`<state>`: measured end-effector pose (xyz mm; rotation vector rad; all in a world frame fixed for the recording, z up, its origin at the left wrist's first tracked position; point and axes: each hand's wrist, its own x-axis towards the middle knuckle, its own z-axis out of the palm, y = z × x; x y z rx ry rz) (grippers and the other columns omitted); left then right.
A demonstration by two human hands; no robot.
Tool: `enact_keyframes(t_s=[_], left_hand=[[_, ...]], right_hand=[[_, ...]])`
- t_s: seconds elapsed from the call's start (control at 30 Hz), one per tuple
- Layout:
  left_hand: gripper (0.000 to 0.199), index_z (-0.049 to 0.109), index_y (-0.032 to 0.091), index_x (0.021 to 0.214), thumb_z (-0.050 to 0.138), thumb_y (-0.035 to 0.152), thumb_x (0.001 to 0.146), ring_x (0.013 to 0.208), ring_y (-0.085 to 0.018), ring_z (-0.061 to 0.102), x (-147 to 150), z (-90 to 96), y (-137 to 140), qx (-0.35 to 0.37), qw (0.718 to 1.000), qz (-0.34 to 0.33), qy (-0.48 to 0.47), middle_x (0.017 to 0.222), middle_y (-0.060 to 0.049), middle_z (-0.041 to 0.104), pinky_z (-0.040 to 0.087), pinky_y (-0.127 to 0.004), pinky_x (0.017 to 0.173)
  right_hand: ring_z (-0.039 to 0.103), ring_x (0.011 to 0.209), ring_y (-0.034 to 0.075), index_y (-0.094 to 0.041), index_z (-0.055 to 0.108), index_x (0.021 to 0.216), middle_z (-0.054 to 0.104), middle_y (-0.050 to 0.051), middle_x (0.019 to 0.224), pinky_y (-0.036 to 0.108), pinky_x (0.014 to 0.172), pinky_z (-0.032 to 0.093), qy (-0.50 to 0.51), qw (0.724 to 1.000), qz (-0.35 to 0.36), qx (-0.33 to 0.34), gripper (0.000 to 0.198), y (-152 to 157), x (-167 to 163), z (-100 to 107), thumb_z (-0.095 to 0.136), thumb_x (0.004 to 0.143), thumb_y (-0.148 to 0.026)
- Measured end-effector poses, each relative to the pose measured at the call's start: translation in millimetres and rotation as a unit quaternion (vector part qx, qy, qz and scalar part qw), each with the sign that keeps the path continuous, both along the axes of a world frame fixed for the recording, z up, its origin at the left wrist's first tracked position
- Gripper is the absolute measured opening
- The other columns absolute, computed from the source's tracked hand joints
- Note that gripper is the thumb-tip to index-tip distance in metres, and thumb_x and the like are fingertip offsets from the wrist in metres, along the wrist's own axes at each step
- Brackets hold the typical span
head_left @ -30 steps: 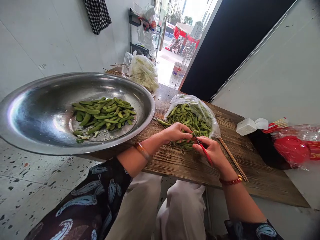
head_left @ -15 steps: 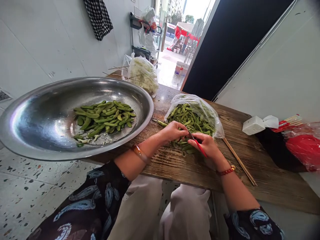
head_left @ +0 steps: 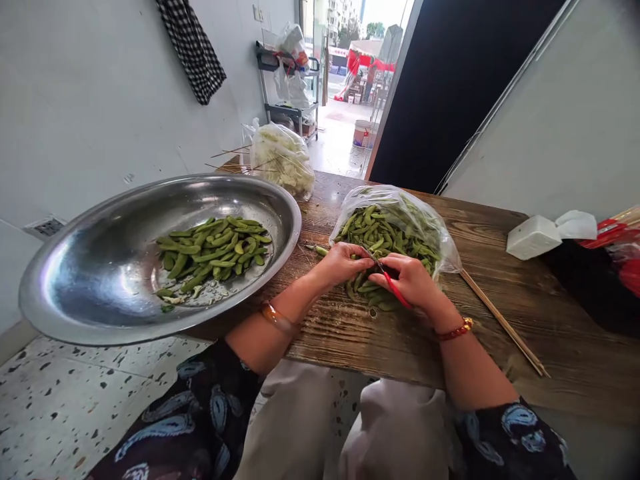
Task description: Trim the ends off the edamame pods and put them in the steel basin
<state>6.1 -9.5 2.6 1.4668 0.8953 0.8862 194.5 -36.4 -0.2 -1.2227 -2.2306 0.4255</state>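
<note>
My left hand (head_left: 345, 261) is closed in a pinch at the front of a clear plastic bag of edamame pods (head_left: 373, 223). It appears to hold an edamame pod, mostly hidden by the fingers. Red-handled scissors (head_left: 395, 290) are in my right hand (head_left: 407, 277), their blades pointing up-left at the left fingertips. One green pod (head_left: 320, 251) pokes out beside the left hand; whether it is held I cannot tell. Loose pods lie under both hands on the wooden table (head_left: 340, 340). To the left, a wide steel basin (head_left: 110, 267) contains a pile of edamame pods (head_left: 215, 247).
A bag of pale cauliflower-like pieces (head_left: 283, 160) stands at the table's far end beside thin skewers (head_left: 233, 157). Wooden sticks (head_left: 505, 323) lie right of the pod bag. Farther right are a white tissue pack (head_left: 533, 237) and red packaging (head_left: 605, 230). Behind stands a cart (head_left: 287, 87).
The camera view has shifted, so the basin appears lower and slightly right. Both hands stay together at the bag, with the scissors still between them.
</note>
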Motion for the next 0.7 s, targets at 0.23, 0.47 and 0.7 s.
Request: enact_keyframes(t_s=[0.23,0.47,0.7], left_hand=[[0.03,0.073,0.009,0.078,0.073,0.037,0.066,0.045,-0.005,0.043,-0.4,-2.9,3.0,-0.013,1.0,-0.013,-0.015,0.068,-0.003,0.067,0.033,-0.019,0.042],[0.025,0.063,0.013,0.076,0.074,0.034,0.068,0.038,-0.005,0.046,-4.2,-0.5,5.0,-0.085,0.989,0.064,-0.103,0.056,0.003,0.058,0.027,-0.017,0.033],[0.027,0.051,0.016,0.078,0.074,0.026,0.067,0.044,-0.005,0.051,-11.7,3.5,9.6,-0.148,0.951,0.119,-0.242,0.072,-0.002,0.068,0.027,-0.014,0.034]], right_hand=[[0.054,0.066,0.015,-0.017,0.069,0.08,0.061,0.002,0.072,0.027,0.064,0.042,-0.001,1.0,0.006,0.003,0.024,-1.5,-0.2,3.1,0.064,0.083,-0.041],[0.062,0.078,0.018,-0.019,0.07,0.097,0.069,0.005,0.088,0.029,0.071,0.047,0.111,0.992,-0.062,0.009,0.031,-2.4,-2.8,2.5,0.063,0.083,-0.045],[0.062,0.076,0.019,-0.02,0.068,0.104,0.065,0.005,0.087,0.032,0.071,0.049,0.068,0.992,-0.07,0.08,0.037,-1.4,-5.6,-4.8,0.063,0.083,-0.049]])
